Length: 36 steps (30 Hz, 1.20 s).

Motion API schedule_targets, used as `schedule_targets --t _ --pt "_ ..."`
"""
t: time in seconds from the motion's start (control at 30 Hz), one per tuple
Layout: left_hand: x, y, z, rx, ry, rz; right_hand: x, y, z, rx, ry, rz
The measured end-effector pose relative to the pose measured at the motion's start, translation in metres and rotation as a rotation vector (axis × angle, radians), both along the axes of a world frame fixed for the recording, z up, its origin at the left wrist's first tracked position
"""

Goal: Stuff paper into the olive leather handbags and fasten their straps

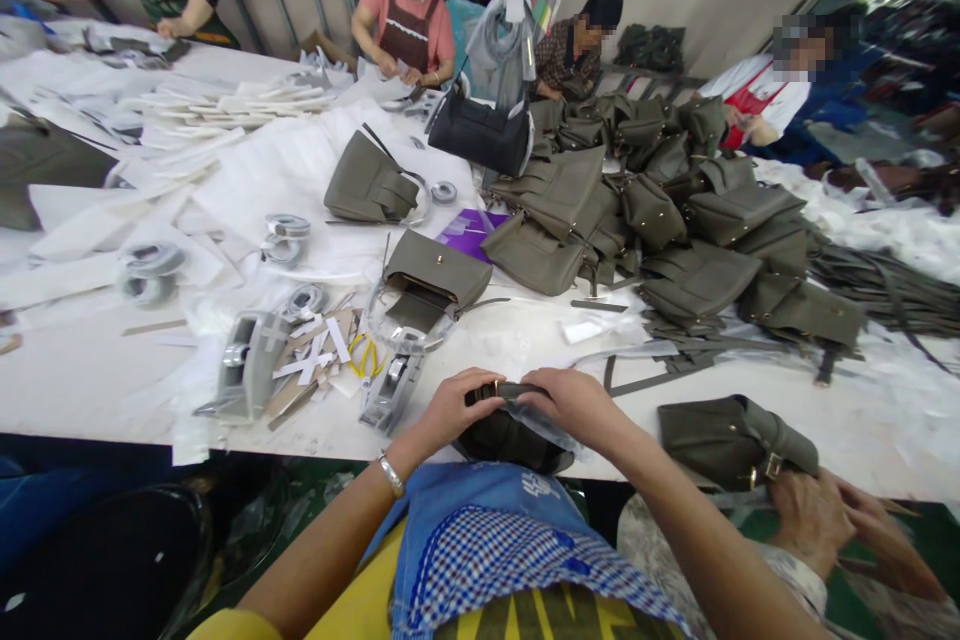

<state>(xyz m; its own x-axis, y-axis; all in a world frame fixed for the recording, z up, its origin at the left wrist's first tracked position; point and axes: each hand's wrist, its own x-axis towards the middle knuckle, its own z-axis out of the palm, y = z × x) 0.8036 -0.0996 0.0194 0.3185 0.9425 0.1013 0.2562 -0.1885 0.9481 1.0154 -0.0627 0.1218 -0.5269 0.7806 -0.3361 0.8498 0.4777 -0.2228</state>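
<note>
At the table's front edge, a dark olive handbag rests close against my apron. Its short strap runs between my two hands, with clear plastic film about it. My left hand pinches the strap's left end, near a small metal fitting. My right hand is closed on the other end, and some film shows under its fingers. The lower part of the bag is in shadow, so its details are hidden. Beyond my hands lies an olive bag with its flap toward me.
Two tape dispensers and yellow-handled scissors lie to the left among paper scraps. Olive bags are heaped at the back right. Close on my right, a co-worker's hands hold another olive bag. Several people work across the table.
</note>
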Motion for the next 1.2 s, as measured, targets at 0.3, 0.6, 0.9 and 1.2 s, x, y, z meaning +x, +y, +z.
schedule_targets --t 0.3,0.6,0.9,1.2 --pt "0.004 0.0 0.003 -0.024 -0.039 0.02 -0.021 -0.004 -0.013 -0.007 0.097 -0.04" --pt "-0.002 -0.004 -0.007 -0.088 -0.119 0.086 -0.015 -0.007 -0.037 -0.118 0.464 -0.11" --pt "-0.006 -0.011 -0.011 -0.042 -0.022 0.178 -0.014 -0.008 -0.045 0.024 0.344 -0.015" --pt "-0.037 -0.023 -0.038 -0.084 0.04 0.257 0.005 -0.005 -0.06 -0.019 0.519 -0.099"
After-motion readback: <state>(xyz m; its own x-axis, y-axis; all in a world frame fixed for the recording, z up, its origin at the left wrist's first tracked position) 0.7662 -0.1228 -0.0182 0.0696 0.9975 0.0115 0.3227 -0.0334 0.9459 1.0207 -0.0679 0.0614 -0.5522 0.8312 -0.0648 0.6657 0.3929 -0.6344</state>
